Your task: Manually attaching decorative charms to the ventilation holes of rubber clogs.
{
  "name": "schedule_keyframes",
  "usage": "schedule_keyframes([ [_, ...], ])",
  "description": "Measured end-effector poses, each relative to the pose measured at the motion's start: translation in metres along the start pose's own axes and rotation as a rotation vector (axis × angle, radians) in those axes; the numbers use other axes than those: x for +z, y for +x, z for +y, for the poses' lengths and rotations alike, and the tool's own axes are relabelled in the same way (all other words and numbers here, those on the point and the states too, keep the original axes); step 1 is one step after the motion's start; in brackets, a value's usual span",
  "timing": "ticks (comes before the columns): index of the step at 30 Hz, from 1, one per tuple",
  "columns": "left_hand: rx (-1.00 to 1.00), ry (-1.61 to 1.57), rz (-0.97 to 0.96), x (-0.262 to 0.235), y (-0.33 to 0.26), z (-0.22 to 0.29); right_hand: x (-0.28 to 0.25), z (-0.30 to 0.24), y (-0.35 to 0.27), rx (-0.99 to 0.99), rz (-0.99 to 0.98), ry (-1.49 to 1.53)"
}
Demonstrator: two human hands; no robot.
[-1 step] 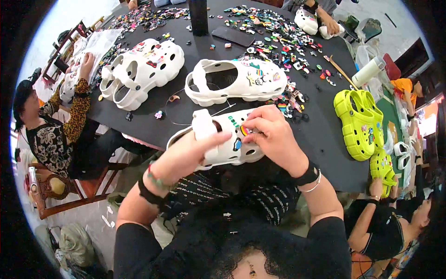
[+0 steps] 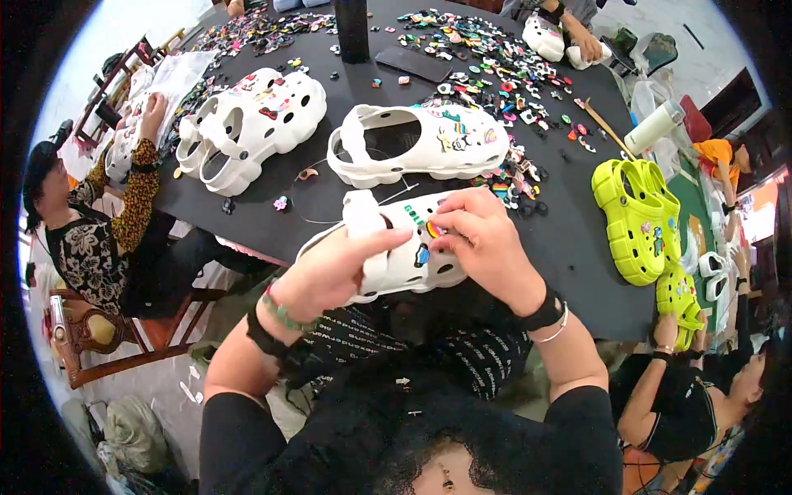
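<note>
A white clog (image 2: 382, 276) lies tilted at the near table edge, in front of my body. My left hand (image 2: 334, 268) wraps round its heel end, thumb stretched over the upper beside the raised strap (image 2: 360, 214). Over the toe part, my right hand (image 2: 487, 239) pinches a small shoe charm (image 2: 435, 230), yellow and dark, at one of the holes; the fingertips partly cover it. Green letter charms (image 2: 414, 214) and a blue charm (image 2: 421, 255) sit on the same upper. Just beyond lies a second white clog (image 2: 421, 144) with several charms on it.
A pair of decorated white clogs (image 2: 256, 124) stands at left, lime-green clogs (image 2: 639, 219) at right. Loose charms (image 2: 511, 74) are heaped across the far table, near a dark bottle (image 2: 352, 33) and a pale bottle (image 2: 656, 128). Other people work at both sides and the far end.
Almost nothing differs. My left hand and wrist have shifted very slightly; the right hand keeps its pinch on the charm at the clog.
</note>
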State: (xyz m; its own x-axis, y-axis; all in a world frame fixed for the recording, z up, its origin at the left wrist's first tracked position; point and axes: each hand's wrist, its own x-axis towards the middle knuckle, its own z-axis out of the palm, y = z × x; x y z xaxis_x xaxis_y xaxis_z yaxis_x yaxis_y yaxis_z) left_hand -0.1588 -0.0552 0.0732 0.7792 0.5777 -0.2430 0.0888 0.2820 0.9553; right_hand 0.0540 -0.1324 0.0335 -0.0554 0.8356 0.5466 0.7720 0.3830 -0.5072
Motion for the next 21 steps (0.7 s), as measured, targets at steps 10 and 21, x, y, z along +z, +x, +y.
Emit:
schedule_keyframes([
  [10,-0.118,-0.384,-0.024,0.001,0.02,-0.026,0.02,0.0,-0.003,-0.035,0.212,-0.074],
  [21,-0.1,-0.388,-0.037,0.0,0.021,-0.026,0.023,0.003,0.003,0.206,0.275,0.104],
])
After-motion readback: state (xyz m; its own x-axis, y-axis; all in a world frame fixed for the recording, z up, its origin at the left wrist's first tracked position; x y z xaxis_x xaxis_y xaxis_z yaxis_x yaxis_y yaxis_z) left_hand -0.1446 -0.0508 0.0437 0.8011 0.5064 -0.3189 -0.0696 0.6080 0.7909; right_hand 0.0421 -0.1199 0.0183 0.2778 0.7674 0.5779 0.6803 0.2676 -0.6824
